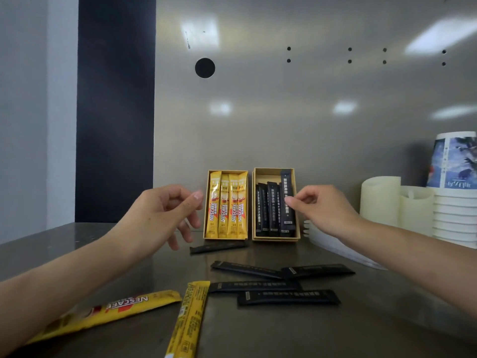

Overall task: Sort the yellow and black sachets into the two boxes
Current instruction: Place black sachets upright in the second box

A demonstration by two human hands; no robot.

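My right hand (320, 210) pinches a slim black foil sachet (286, 182) inside the right tan cardboard box (265, 177), left hand (160, 218) loose and empty; a crooked release could tip it out.

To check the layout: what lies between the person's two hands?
In the head view, the box of yellow sachets and most of the box of black sachets lie between the left hand and the right hand, which pinches one black sachet.

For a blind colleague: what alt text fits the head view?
A right hand pinches a black sachet in the right box, beside a left box of yellow sachets; the left hand hovers empty. Five black and two yellow loose sachets lie on the table.
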